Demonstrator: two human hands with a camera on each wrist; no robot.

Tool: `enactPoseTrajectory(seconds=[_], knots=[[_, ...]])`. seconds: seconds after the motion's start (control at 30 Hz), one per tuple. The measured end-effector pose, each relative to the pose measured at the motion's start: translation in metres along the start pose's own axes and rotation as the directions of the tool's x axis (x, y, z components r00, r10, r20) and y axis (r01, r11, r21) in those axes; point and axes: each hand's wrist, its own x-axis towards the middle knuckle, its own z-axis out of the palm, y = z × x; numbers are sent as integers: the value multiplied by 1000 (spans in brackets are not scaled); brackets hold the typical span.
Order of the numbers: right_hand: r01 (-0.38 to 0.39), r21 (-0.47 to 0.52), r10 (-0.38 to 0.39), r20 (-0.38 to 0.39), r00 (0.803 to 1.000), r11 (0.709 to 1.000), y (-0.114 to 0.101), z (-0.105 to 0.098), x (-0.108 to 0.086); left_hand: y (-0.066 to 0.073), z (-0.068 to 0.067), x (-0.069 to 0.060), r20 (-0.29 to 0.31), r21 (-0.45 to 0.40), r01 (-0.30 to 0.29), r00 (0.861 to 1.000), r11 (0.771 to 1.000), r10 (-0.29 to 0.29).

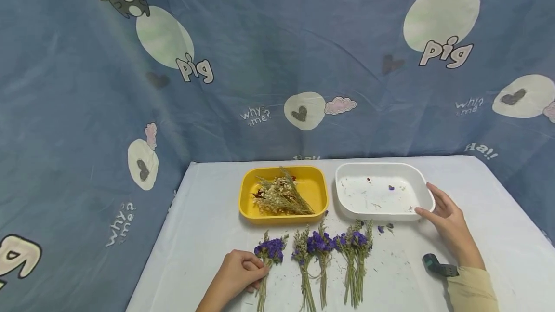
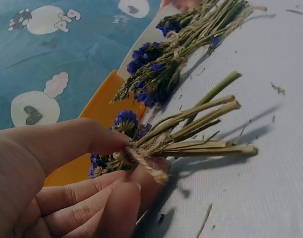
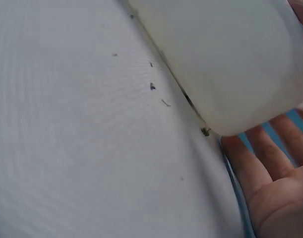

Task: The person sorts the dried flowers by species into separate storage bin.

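Note:
With thumb and fingertips, my left hand (image 1: 237, 273) pinches a small bunch of dried purple flowers (image 1: 270, 250) at its stems. In the left wrist view a twine tie (image 2: 149, 167) shows at my fingertips, and the cut stems (image 2: 206, 148) stick out to the right. My right hand (image 1: 448, 221) holds the right end of a white tray (image 1: 366, 202), thumb at the near rim and fingers round the side. The right wrist view shows the tray's outer wall (image 3: 235, 64) with fingers (image 3: 248, 161) against it. Bits of petal and stem lie inside the tray.
More dried bunches (image 1: 322, 244) lie in a row right of my left hand. A yellow tray (image 1: 320, 187) behind them holds pale dried flowers (image 1: 282, 196). Plant scraps (image 1: 381, 229) dot the white tabletop (image 1: 204, 206). A patterned blue cloth (image 1: 243, 61) hangs behind.

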Motion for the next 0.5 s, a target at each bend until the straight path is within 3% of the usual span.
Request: enactPoseTrajectory(seconds=[0.27, 0.5], knots=[[51, 174, -54, 17, 998, 984, 5, 2, 4, -4, -1, -1, 23, -45, -19, 1000, 999, 20], [52, 212, -57, 18, 998, 976, 10, 0, 4, -5, -1, 2, 48, -96, -43, 998, 994, 48]])
